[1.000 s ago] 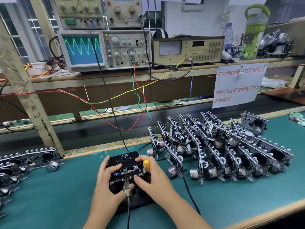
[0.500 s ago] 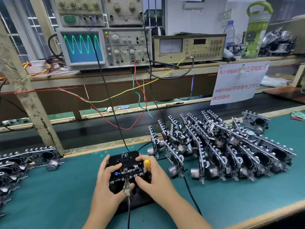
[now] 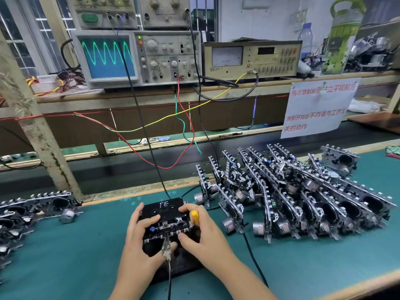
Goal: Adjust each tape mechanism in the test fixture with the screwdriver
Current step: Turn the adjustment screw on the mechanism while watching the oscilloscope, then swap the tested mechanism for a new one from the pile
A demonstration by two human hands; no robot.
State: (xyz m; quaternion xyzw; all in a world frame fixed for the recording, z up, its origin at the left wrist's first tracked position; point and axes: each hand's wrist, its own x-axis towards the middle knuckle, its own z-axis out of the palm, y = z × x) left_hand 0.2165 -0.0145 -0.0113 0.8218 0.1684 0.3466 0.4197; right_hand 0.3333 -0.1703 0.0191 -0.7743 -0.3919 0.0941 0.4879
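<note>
Left hand [image 3: 138,239] grips the black tape mechanism [image 3: 167,227]; right hand [image 3: 203,232] grips the yellow-handled screwdriver [image 3: 194,216]. Risk: the tip slipping and overturning the adjustment.

A green-matted bench [image 3: 86,256] carries the black test fixture [image 3: 171,263] under both hands, leaning tape mechanisms [image 3: 292,202] massed right of them, and more mechanisms [image 3: 26,215] lying far left.
</note>
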